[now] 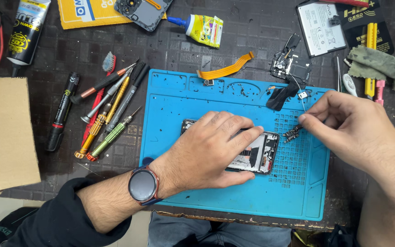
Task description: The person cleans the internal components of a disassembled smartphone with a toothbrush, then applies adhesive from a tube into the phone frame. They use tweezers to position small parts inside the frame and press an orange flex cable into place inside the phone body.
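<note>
1. Left hand (211, 153) lies flat, fingers spread, pressing down on the opened phone (257, 155) in the middle of the blue repair mat (234, 192).
2. Right hand (353, 130) is pinched nearly closed, thumb and forefinger tips together on a thin pair of tweezers (299, 98).
3. Just beside those fingertips sits a small circuit part (292, 133), lying on the mat's grid section right of the phone.
4. The mat's top tray slots hold an orange flex cable (227, 70) and black tape (282, 96).
5. Screwdrivers (110, 112) lie left of the mat; glue bottle (200, 28) above.
</note>
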